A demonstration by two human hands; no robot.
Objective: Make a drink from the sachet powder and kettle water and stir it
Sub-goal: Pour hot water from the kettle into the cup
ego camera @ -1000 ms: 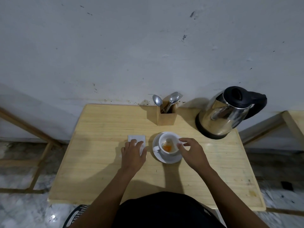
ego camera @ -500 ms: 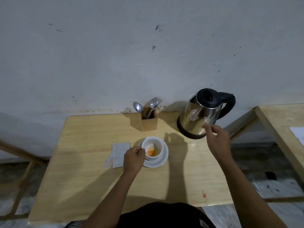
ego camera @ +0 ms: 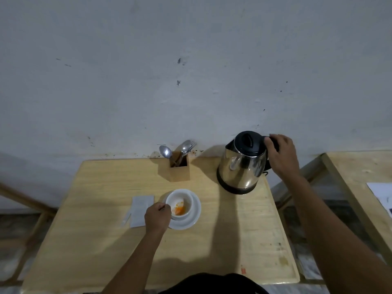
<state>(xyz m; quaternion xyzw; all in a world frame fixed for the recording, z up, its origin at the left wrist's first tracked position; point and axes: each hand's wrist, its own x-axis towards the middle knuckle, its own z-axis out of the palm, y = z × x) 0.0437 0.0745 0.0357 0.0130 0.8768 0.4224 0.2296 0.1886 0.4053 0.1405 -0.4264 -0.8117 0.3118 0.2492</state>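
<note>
A white cup [ego camera: 179,205] with orange powder in its bottom stands on a white saucer [ego camera: 194,215] in the middle of the wooden table [ego camera: 95,240]. My left hand [ego camera: 157,217] is closed on the cup's left side, at its handle. The steel kettle [ego camera: 242,164] with a black lid stands on its base at the table's back right. My right hand [ego camera: 280,157] is wrapped around the kettle's black handle. The emptied white sachet [ego camera: 141,210] lies flat just left of the cup.
A wooden holder [ego camera: 179,171] with spoons and a fork stands against the wall behind the cup. A second wooden table [ego camera: 360,177] with a sheet of paper [ego camera: 381,194] is to the right, across a narrow gap.
My right hand went from beside the cup up and right to the kettle and closed on its handle. My left hand left the sachet and took hold of the cup.
</note>
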